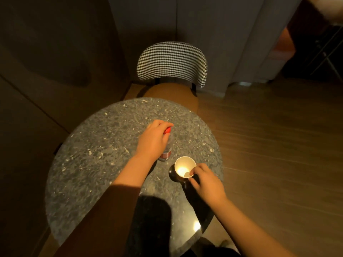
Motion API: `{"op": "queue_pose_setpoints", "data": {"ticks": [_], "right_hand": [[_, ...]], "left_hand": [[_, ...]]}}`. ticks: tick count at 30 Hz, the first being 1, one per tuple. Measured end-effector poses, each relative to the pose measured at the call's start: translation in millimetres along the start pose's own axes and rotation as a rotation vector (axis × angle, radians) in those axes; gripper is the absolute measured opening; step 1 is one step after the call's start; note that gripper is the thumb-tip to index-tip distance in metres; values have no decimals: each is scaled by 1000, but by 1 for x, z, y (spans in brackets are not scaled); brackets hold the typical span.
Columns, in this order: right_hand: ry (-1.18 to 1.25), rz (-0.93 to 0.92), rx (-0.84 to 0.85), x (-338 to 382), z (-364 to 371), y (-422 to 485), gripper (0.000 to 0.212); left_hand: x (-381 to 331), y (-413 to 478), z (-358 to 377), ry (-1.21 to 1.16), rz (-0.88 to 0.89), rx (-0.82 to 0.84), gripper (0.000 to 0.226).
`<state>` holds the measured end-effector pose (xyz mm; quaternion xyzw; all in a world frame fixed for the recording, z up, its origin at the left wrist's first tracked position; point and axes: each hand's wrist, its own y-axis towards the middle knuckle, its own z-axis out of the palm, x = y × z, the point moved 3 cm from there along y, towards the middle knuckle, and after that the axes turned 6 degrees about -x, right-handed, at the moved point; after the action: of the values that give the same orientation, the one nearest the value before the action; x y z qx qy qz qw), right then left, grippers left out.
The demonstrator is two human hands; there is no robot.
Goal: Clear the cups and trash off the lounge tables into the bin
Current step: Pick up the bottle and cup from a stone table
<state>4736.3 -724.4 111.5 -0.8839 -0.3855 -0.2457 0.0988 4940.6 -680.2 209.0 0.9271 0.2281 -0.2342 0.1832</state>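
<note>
Round speckled tabletop [89, 164], dimly lit, seen from above. A brown sleeve [104, 219] crosses its near left part.

Left hand [154, 140]: reaches out over the middle of the tabletop, fingers curled round the upper part of a clear plastic bottle [165, 154]. The red cap [167, 130] shows between thumb and fingers. The bottle stands upright, base on the tabletop near the centre, with a reddish label band low on its body.

Beyond the far edge of the tabletop stands a chair [171, 62] with a checked backrest and a brown seat, the seat partly tucked under the edge.

White paper cup [184, 166]: upright on the tabletop, just right of the bottle and nearer the person, not touching it. Its inside is brightly lit; contents cannot be determined.

Right hand [206, 182]: pinches the near right rim of the cup, thumb tip inside, fingers curled against the outer wall.

Wooden floor [278, 145] lies to the right.
</note>
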Motion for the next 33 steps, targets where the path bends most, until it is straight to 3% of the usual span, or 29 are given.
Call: {"op": "queue_pose_setpoints", "data": {"ticks": [8,16,25,33], "right_hand": [[98,181,-432,-42,-135,-48,18],[47,435,-837,-112,-260,-199,29],[-147,744,-1134,-180,-368,-480,29],[-271,1105,-1359,-211,-396,-727,44]], "left_hand": [[-119,12,6,-212,221,-15,36],[-313,-37,27,-404,560,36,36],[-570,-211,103,-682,876,246,34],[-763,-415,169,-835,1220,504,38]]}}
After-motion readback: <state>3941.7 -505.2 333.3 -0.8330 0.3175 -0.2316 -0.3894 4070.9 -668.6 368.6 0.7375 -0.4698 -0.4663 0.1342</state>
